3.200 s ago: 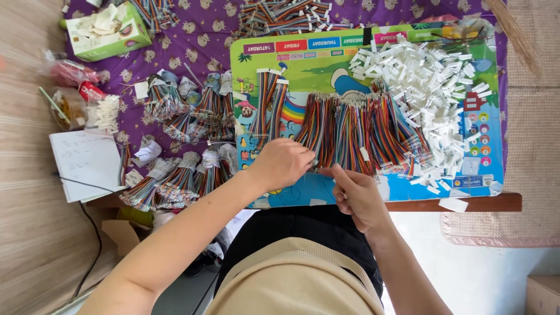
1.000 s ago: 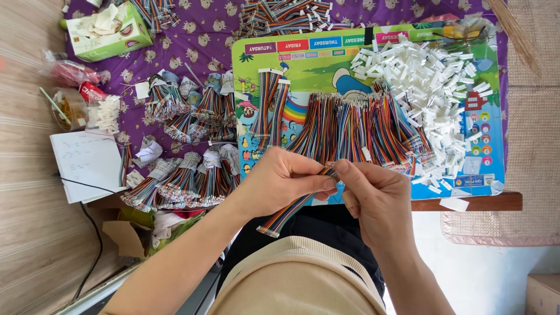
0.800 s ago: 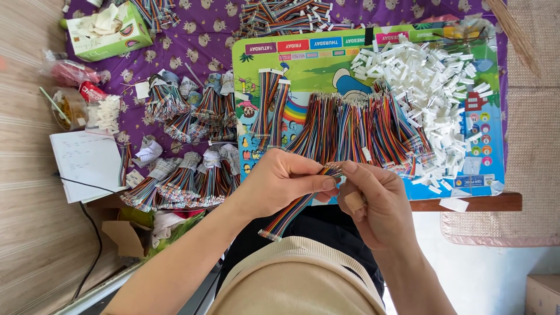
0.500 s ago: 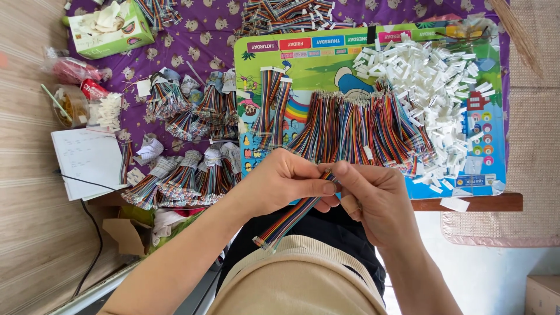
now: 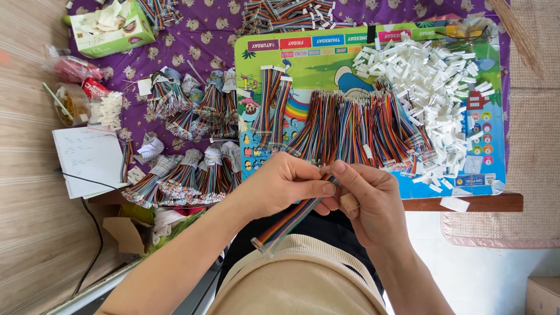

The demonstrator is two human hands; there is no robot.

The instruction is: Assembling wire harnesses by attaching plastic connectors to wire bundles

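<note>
We see one purple cloth (image 5: 198,52) over the counter, and on it one bright picture board (image 5: 326,67) bearing a wide row of rainbow ribbon cables (image 5: 356,131) and a heap of white connectors (image 5: 431,81), both too many to count. Beside the board lie at least ten tied bundles (image 5: 186,175). Both hands pinch one ribbon cable (image 5: 291,219): our left hand (image 5: 286,186) and right hand (image 5: 367,201) close on its upper end, which the fingers hide. Its striped length hangs toward the lap.
</note>
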